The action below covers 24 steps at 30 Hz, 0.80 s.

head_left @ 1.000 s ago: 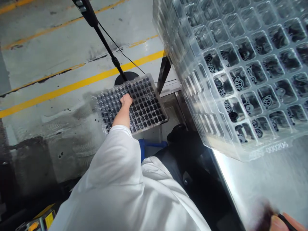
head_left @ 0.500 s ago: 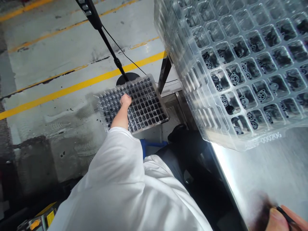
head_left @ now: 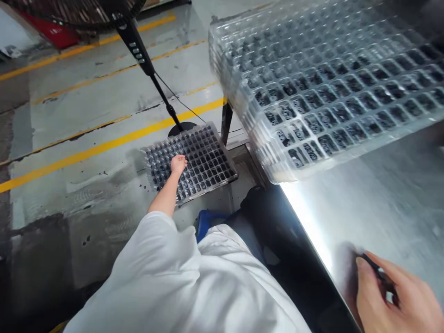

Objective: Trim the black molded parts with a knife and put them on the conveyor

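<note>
My left hand [head_left: 178,163] is low to the left at arm's length, closed, over a clear plastic tray [head_left: 222,178] whose many small pockets hold dark parts. What its fingers hold, if anything, is too small to make out. At the lower right, my right hand [head_left: 404,296] grips a slim black pen-like tool [head_left: 376,267] with silvery bits, above the metal tabletop [head_left: 381,208]. Its exact kind does not show. On that table stands a stack of clear compartment trays [head_left: 274,157], with small dark wheel-like parts in the pockets of the top one.
Behind the low tray stands a black fan [head_left: 144,58] on a pole and round base, its cord trailing across the floor. A blue object [head_left: 204,222] shows beside my legs. Yellow lines [head_left: 121,138] cross the grey floor. Something red [head_left: 55,32] sits far back.
The view has tilted up, so the fan's head now shows. My left hand stays over the low tray. More of my right hand has come into view with the black tool.
</note>
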### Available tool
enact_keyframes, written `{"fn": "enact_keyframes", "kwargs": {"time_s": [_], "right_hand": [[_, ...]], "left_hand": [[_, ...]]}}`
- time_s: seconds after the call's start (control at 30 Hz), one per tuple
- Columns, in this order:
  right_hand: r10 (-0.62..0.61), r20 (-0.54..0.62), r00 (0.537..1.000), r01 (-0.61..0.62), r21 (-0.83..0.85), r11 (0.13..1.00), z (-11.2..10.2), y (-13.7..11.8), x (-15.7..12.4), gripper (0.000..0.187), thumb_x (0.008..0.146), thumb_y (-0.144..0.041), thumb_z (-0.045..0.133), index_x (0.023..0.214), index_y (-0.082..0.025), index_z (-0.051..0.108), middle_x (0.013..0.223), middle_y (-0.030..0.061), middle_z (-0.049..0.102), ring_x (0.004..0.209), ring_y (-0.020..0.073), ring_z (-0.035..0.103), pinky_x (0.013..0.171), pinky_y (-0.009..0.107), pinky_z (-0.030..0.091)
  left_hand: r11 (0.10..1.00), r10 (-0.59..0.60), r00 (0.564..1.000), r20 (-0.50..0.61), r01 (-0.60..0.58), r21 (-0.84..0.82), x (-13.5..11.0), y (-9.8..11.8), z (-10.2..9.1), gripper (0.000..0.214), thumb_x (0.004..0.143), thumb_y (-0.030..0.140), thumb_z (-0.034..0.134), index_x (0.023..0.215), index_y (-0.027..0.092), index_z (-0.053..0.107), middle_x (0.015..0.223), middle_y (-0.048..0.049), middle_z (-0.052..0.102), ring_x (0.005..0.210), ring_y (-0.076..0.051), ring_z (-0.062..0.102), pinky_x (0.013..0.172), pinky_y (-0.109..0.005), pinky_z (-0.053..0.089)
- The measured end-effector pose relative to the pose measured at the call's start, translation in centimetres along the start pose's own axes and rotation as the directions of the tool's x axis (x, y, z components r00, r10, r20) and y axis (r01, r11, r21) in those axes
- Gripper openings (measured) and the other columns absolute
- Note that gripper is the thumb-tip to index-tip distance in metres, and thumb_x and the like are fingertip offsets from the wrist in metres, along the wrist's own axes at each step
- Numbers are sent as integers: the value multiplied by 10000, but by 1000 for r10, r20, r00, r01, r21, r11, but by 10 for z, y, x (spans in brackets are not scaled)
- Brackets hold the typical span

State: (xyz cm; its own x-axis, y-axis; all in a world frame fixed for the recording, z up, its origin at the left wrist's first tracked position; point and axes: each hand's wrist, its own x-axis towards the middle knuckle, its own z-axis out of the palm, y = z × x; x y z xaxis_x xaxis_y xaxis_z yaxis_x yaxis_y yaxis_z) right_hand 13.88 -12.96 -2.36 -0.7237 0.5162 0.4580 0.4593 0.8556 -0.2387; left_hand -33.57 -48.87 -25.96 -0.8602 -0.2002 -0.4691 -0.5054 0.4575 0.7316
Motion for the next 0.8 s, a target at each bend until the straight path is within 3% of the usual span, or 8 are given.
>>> {"fn": "enact_keyframes", "kwargs": {"time_s": [0.1,0.23,0.37,0.43,0.5,0.67,0.73,0.8], "right_hand": [[-133,-67,989,132,-24,991,4,-1,17,164,1024,-350,688,1156,-294,769,987,59,748,751,234,708,607,381,532],[-107,-23,994,105,-65,992,6,9,35,271,1105,-360,541,1122,-216,769,1027,82,739,816,190,705,631,314,499],[-105,60,993,105,-2,994,-2,22,37,289,1118,-371,537,1245,-211,741,1138,87,725,858,189,694,706,327,517],[-48,8,999,47,79,996,-12,28,29,269,1109,-360,560,1249,-212,735,1164,82,713,794,163,674,710,318,530],[49,-79,996,-38,133,990,-23,36,19,245,1098,-357,577,1209,-213,741,1150,74,708,722,139,639,694,308,532],[301,-195,933,-295,62,954,-36,70,11,243,1058,-375,583,1148,-223,750,1109,60,701,732,159,615,702,327,503],[383,-186,905,-394,-22,919,-32,84,16,275,1034,-389,596,1200,-225,743,1148,73,690,839,204,642,744,351,487],[445,-137,885,-461,-120,879,-24,95,25,332,1015,-420,614,1251,-217,730,1193,100,671,979,268,640,781,375,469]], "left_hand": [[994,107,994,-9,-107,-25,-38,23,-4,136,972,232,601,1031,114,636,709,35,627,537,-65,541,581,-189,466],[959,274,962,11,-272,-74,-93,52,3,161,931,211,525,1050,129,596,716,34,612,531,-69,522,547,-171,420],[814,560,828,3,-550,-186,-157,71,16,224,873,266,592,1043,131,648,725,21,646,545,-89,560,555,-205,460],[688,717,697,18,-703,-178,-197,79,18,258,903,324,617,1063,136,690,726,11,669,555,-105,583,567,-231,489],[508,861,502,76,-852,-129,-241,87,18,245,949,333,625,1080,152,726,733,1,694,589,-124,624,610,-258,528],[-109,920,-205,334,-952,-285,-338,122,42,175,1008,206,598,1107,194,742,858,-39,774,756,-159,731,770,-299,583],[-192,851,-337,402,-913,-360,-365,139,68,207,1039,225,573,1182,188,719,856,-36,761,744,-149,713,749,-288,562],[-200,796,-359,487,-916,-349,-386,156,100,257,1071,294,550,1251,178,692,850,-29,737,725,-142,686,718,-280,531]]}}
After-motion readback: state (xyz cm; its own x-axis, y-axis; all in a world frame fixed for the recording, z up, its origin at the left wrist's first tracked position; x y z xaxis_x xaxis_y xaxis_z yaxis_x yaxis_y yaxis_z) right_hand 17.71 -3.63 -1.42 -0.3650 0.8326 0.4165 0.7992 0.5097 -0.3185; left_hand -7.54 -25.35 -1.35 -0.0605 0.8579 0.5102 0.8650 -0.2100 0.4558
